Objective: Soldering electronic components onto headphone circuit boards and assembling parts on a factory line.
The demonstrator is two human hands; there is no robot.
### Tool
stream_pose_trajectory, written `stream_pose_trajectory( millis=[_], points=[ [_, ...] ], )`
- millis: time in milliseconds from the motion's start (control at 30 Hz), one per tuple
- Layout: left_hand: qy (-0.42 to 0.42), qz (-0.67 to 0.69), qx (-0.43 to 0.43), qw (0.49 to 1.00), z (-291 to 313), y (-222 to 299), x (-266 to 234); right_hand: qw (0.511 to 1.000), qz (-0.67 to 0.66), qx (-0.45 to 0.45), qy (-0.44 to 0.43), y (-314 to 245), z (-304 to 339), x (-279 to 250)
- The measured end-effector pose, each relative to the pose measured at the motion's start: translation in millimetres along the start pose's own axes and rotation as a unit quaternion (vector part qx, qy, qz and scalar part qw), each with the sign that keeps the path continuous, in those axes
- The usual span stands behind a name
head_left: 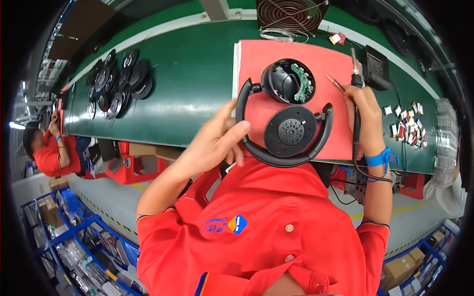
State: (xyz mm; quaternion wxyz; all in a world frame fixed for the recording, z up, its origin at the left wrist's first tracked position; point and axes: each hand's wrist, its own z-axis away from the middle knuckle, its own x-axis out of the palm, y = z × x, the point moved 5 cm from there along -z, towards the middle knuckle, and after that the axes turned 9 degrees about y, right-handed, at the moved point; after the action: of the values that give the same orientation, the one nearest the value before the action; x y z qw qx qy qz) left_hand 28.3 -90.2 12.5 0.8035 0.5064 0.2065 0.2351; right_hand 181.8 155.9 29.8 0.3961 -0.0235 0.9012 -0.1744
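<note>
Black over-ear headphones [288, 161] lie on a pink mat [252, 54] in front of me. The far ear cup is open, showing a curved green circuit board [302, 81] inside. On the near cup, a round black plate [276, 132] with a perforated centre faces up. My left hand [219, 140] grips the headband's left side, thumb on top and fingers partly hidden. At the mat's right edge, my right hand [366, 108] closes around a soldering iron [356, 80], its tip pointing away. A thin pointed tool [334, 81], perhaps tweezers, juts from beside those fingers; its grip is hidden.
Several black round parts [118, 81] are heaped on the green bench [192, 64] to the left. Small silvery battery packs [411, 126] lie at right, near stacked clear trays [446, 140]. A black holder [376, 66] and a fan [291, 17] stand farther back. Another person [54, 148] sits far left.
</note>
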Motion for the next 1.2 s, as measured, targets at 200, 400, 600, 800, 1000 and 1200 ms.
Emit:
stream_pose_trajectory(
  millis=[200, 400, 600, 800, 1000, 1200],
  points=[
    [0.196, -0.355, 0.417, 0.814, -13.6, 44.4, -19.4, 0.999, 0.008, 0.001, 0.041, -1.8, 5.2, -6.3],
    [0.126, -0.327, 0.521, 0.778, -64.5, 50.1, 26.6, 0.997, 0.031, -0.024, 0.070, -14.8, 3.7, -3.1],
    [0.166, -0.375, 0.577, 0.706, -32.3, 65.6, -1.7, 0.997, 0.051, -0.008, 0.052, -3.7, 13.0, 4.3],
    [0.427, -0.643, 0.271, 0.575, -69.6, 24.5, -201.6, 0.998, 0.031, 0.012, 0.050, -0.8, 9.9, 9.2],
    [0.379, -0.592, 0.366, 0.610, -74.2, 22.2, -206.2, 0.998, 0.035, 0.004, 0.053, -1.5, 10.0, 8.1],
    [0.238, -0.169, 0.282, 0.914, -63.4, 61.2, -175.2, 0.998, 0.044, -0.006, 0.044, -8.1, 7.1, 5.0]
  ],
)
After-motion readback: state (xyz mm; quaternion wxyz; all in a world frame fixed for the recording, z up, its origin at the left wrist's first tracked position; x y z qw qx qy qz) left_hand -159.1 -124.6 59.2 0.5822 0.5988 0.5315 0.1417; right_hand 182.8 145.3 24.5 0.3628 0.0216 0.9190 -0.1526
